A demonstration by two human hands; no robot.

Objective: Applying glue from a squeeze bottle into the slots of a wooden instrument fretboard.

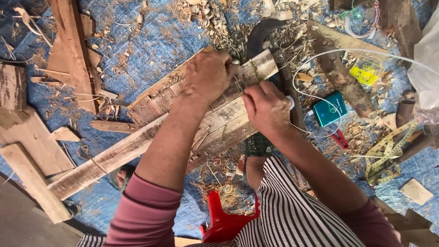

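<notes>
Both hands, left hand [208, 75] and right hand [266, 107], pinch a thin bamboo strip [238, 84] in a closed grip, above a weathered wooden plank [137, 146].

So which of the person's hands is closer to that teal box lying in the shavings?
Right. The right hand is just beside the teal box; the left hand sits farther off, beyond the right hand, on the plank.

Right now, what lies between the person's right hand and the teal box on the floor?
In the head view, a thin white cable loops across the wood shavings between the right hand and the teal box. Nothing else big sits there.
</notes>
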